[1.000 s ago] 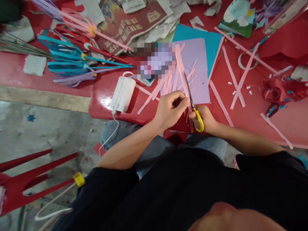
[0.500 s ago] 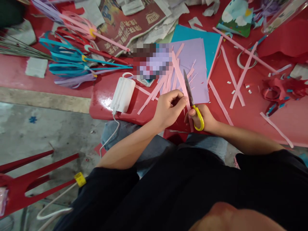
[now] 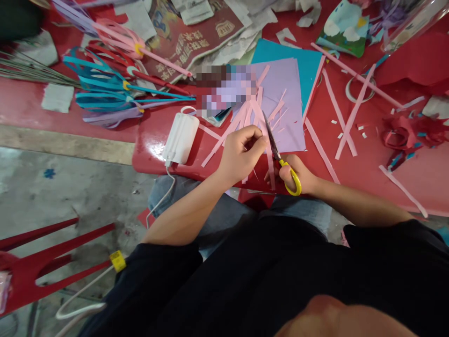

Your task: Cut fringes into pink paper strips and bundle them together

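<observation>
My left hand (image 3: 243, 152) pinches a pink paper strip (image 3: 269, 161) between thumb and fingers near the table's front edge. In my right hand (image 3: 296, 173) are scissors with yellow handles (image 3: 297, 183); their dark blades (image 3: 271, 138) point up and away, close beside the strip. The blades look closed or nearly so. Under and beyond the hands lie several more pink strips (image 3: 235, 124) and thin offcuts, partly on a stack of purple paper sheets (image 3: 293, 107). A teal sheet (image 3: 310, 77) sticks out from beneath the purple ones.
A white power bank (image 3: 180, 138) with a cable lies left of my hands. Paper flowers in teal (image 3: 101, 82) and pink (image 3: 119, 37) rest at the back left, near newspaper (image 3: 196, 35). A tape roll (image 3: 351, 91) and loose strips (image 3: 351, 126) are on the right.
Both hands have shifted slightly: the left a little left, the scissors lower with blades tilted further left. The strip in my left hand has swung left, apart from the scissor handle.
</observation>
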